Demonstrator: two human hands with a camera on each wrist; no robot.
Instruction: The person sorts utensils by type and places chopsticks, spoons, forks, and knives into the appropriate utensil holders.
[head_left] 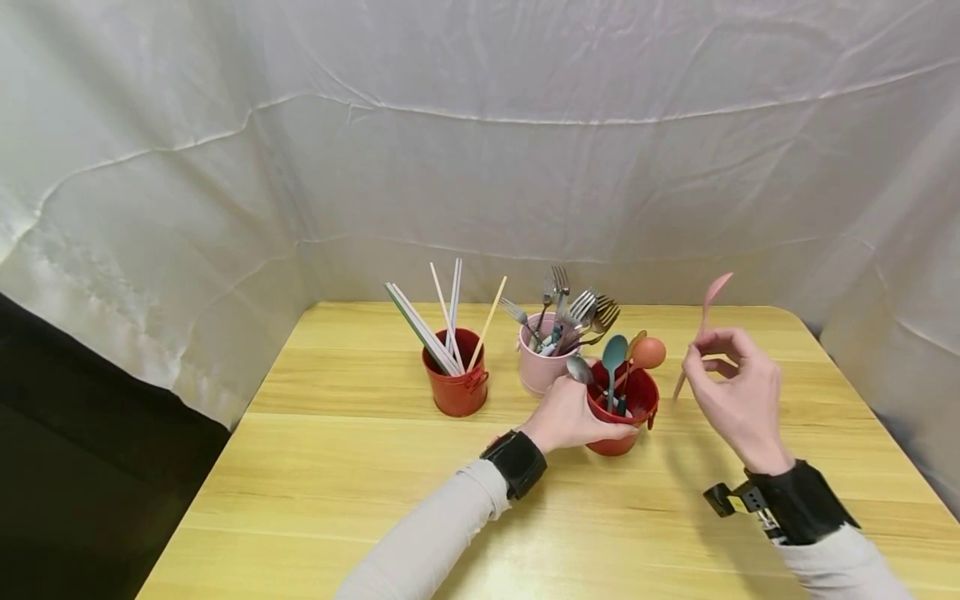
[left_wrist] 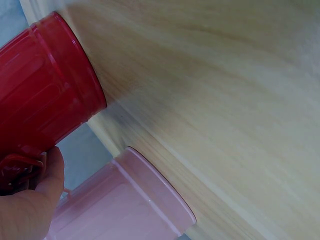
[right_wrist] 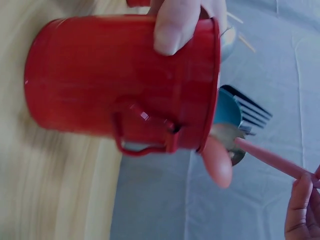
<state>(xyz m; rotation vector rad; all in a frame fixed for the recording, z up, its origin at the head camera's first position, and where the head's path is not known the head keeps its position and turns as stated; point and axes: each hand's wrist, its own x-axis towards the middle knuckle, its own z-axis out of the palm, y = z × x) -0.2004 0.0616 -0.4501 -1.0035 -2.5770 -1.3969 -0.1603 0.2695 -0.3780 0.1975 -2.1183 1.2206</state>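
My left hand (head_left: 573, 417) grips the right-hand red bucket (head_left: 613, 443) round its side, thumb across the front near the rim. Inside that bucket stand several spoons, among them a teal spoon (head_left: 615, 352), an orange-red spoon (head_left: 648, 353) and a metal spoon (head_left: 579, 369). To the right, my right hand (head_left: 738, 392) pinches a pink spoon (head_left: 716, 288) by its handle, bowl up, above the table. In the right wrist view the pink handle (right_wrist: 272, 160) slants from my fingertips (right_wrist: 302, 200) toward the bucket's opening, overlapping the spoons there.
Behind the gripped bucket stands a pink bucket (head_left: 537, 370) full of forks (head_left: 581, 307). Further left, another red bucket (head_left: 459, 395) holds chopsticks (head_left: 427, 329). The wooden table (head_left: 360, 467) ends at a pale cloth backdrop (head_left: 525, 183).
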